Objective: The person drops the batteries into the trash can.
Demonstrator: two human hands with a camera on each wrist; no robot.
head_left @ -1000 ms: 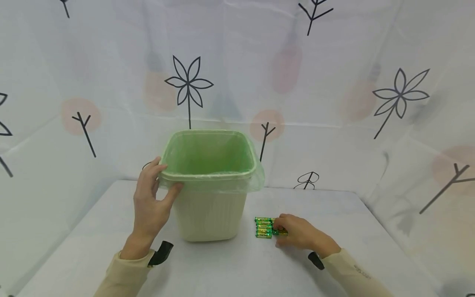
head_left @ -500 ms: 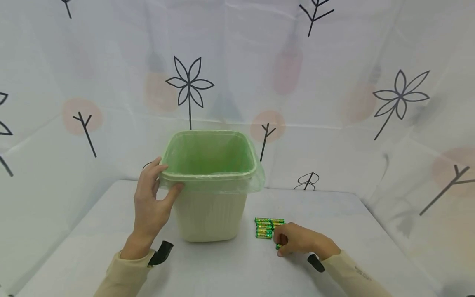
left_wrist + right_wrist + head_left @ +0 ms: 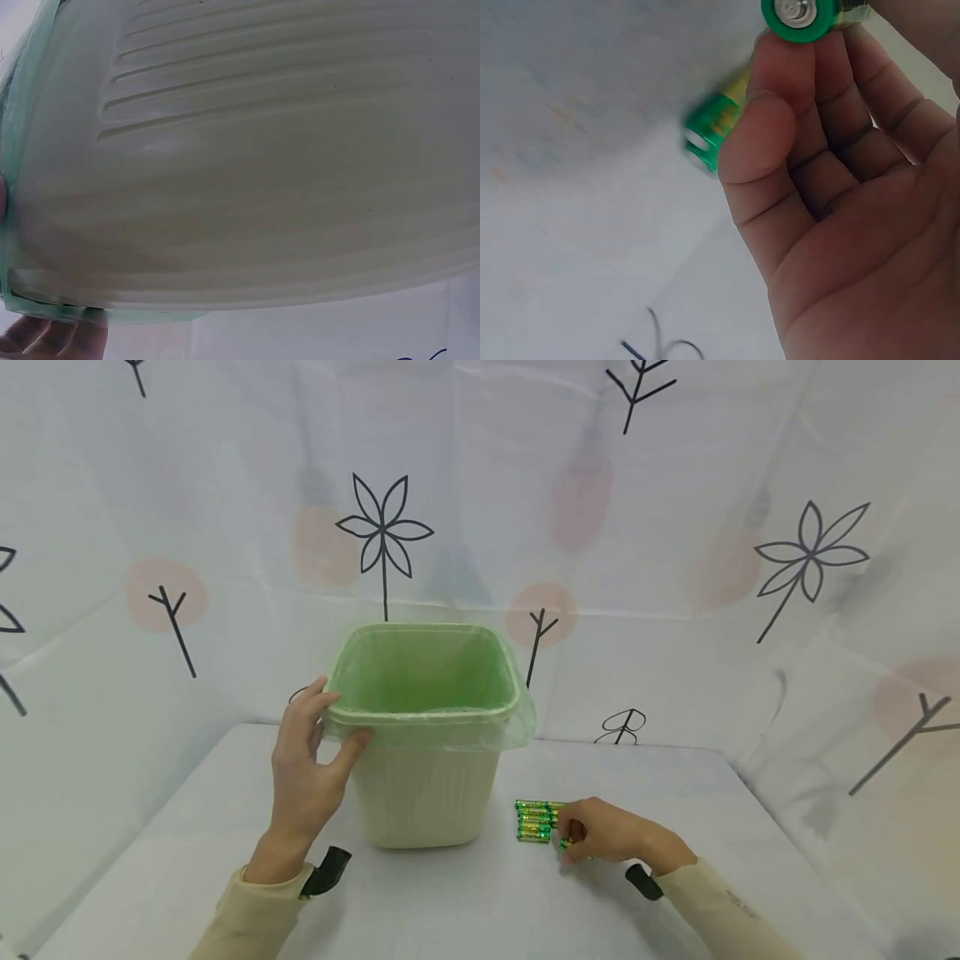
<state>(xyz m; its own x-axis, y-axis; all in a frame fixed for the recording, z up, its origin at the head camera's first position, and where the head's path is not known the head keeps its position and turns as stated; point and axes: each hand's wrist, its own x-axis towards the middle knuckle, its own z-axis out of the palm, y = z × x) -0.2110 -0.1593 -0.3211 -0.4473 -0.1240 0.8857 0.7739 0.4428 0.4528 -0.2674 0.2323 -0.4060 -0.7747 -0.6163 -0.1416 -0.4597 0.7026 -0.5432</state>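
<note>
Before a flower-printed backdrop, the head view showed the left hand still gripping the bin by its rim, the right hand shifted towards batteries on the table. The left wrist view showed ribbed wall; the right wrist's, a pinched battery.

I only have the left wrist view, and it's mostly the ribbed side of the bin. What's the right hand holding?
Observer: The right hand holds a green battery.
Operator: Are there more nearby?
Observer: Yes, more batteries lie side by side on the table, to the right of the bin.
Operator: Is the bin upright?
Observer: Yes, it stands upright on the table, open at the top.
</note>
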